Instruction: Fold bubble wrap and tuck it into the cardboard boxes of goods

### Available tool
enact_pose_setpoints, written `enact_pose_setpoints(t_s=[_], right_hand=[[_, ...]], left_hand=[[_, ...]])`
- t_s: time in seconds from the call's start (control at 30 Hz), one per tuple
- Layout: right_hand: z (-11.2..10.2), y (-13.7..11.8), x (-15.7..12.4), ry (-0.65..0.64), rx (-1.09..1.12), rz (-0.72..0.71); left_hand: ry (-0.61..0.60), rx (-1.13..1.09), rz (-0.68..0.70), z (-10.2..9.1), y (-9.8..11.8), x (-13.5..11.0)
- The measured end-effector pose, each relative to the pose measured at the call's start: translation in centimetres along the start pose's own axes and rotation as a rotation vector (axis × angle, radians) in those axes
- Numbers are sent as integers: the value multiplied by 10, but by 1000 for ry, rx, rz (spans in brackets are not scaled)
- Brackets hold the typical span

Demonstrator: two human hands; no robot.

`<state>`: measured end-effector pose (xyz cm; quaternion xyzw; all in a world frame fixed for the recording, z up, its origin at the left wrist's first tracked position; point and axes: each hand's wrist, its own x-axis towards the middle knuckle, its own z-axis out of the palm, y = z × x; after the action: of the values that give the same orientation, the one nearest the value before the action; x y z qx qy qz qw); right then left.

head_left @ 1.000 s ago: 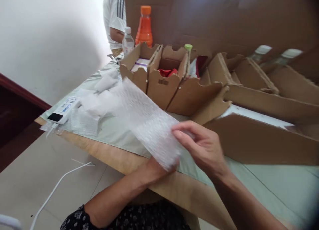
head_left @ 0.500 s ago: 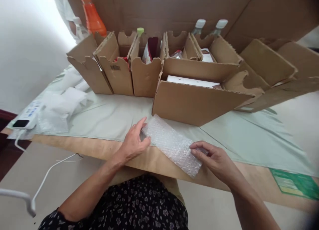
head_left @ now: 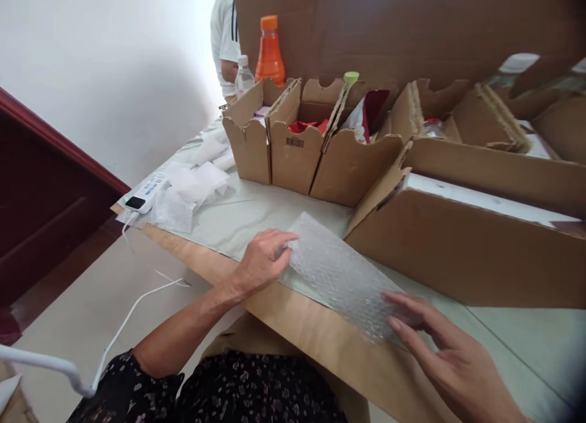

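A flat, clear piece of bubble wrap (head_left: 343, 273) lies slantwise over the front edge of the table. At its left end, my left hand (head_left: 265, 258) has the fingers bent and the thumb closed in on the corner. My right hand (head_left: 444, 343) is at the opposite end, thumb and forefinger on either side of the wrap's edge. That hand is slightly blurred. Whether anything is inside the wrap cannot be made out.
Cardboard bins (head_left: 293, 160) holding packets line the back, with a larger cardboard box (head_left: 480, 252) at right. Crumpled bubble wrap (head_left: 183, 191) and a white device (head_left: 146, 191) with a cable lie left. An orange bottle (head_left: 270, 54) and a person in white (head_left: 224, 38) are behind.
My view has turned left, so the bins appear further right. My left hand's spread fingers have closed in on the wrap's corner. My right hand stays at the other end.
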<state>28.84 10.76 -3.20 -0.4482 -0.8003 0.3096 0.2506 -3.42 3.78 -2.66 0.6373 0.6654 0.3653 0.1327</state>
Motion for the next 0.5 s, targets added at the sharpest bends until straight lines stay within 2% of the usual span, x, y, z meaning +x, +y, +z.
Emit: enact_pose_setpoints(t_s=[0.13,0.2,0.27,0.33,0.4,0.5], right_hand=[[34,-45,36,-120,61,-25],[49,-57,54,-195,76,-19],[63,-59,67,-260,76,-21],[74,-56,75,-279,86,-20],[81,-51,76,-247,121,13],[84,-49,71,-199,171,93]], left_hand=[[201,59,-1,-38,-29,6],[330,186,-23,-62,-51,13],[442,368,-104,-89,-76,21],[459,521,-237,-115,-98,28],[410,619,-338,-138,-115,33],[358,687,-378,-160,-129,34]])
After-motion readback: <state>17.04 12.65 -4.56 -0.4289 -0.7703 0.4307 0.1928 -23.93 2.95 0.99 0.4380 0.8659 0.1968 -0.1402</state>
